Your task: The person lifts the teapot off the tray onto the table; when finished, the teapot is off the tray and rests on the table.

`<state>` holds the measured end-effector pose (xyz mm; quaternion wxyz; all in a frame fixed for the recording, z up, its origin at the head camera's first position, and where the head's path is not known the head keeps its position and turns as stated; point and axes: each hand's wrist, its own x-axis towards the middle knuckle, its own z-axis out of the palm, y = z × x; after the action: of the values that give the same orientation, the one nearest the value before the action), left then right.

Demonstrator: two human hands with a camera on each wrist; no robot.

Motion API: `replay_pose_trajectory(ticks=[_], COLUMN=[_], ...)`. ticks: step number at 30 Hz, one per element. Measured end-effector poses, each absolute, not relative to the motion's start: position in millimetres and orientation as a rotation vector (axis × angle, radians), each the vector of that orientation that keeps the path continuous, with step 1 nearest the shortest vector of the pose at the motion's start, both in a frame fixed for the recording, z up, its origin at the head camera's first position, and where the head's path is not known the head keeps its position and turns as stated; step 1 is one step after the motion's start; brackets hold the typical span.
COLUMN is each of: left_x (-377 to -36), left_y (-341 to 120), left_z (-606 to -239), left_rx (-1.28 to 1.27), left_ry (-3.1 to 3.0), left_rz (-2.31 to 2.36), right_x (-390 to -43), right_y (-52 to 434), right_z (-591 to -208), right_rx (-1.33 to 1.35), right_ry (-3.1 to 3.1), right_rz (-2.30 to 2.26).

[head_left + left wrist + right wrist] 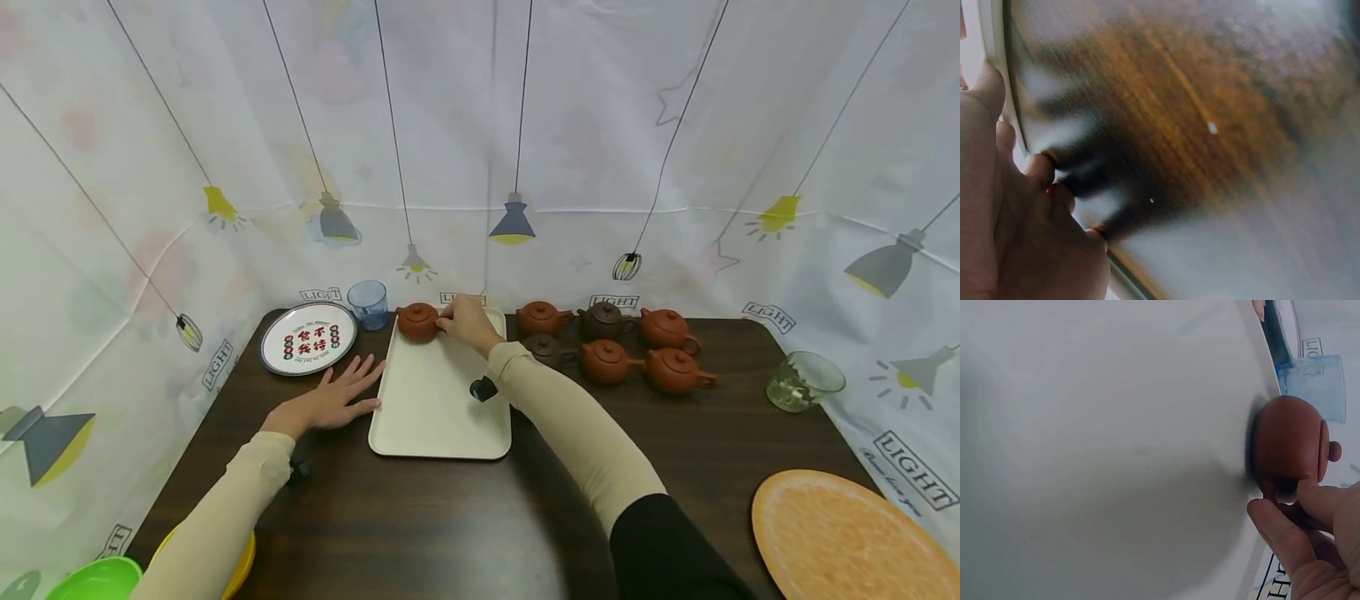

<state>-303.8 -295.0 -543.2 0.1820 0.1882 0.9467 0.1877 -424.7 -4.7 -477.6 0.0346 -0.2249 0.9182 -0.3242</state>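
Note:
A reddish-brown teapot (417, 322) stands at the far left corner of a cream tray (442, 408). My right hand (468, 323) pinches its handle between thumb and fingers, as the right wrist view shows up close on the teapot (1288, 444). My left hand (337, 398) lies with fingers spread at the tray's left edge, the thumb close to the rim. In the left wrist view the left hand (1041, 219) has its fingertips near the dark table top. Right of the tray sit several more teapots, reddish ones (606, 362) and dark brown ones (600, 322).
A white plate with red characters (309, 337) and a blue glass (368, 305) stand at the back left. At the right are a greenish glass (804, 382) and a round orange-patterned mat (847, 533). Green (97, 581) and yellow (242, 569) dishes show at the front left.

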Motion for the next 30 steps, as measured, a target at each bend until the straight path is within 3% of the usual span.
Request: replay_pose_trajectory(ticks=[12, 23, 30], left_x=[-307.4, -304.4, -299.5], left_y=[-296.3, -291.6, -291.8], left_z=[-545.8, -546.0, -537.4], left_rx=[0.529, 0.546, 0.576], left_ry=[2.665, 2.650, 2.644], left_rz=[0.533, 0.577, 0.599], right_x=[-395.6, -334.7, -293.6], right_y=[32.8, 144.3, 229.8], right_z=[-441.5, -400.7, -402.2], right_rx=[-0.911, -1.075, -1.114], right_ry=[2.788, 2.892, 3.107], right_rz=[-0.957, -1.024, -0.973])
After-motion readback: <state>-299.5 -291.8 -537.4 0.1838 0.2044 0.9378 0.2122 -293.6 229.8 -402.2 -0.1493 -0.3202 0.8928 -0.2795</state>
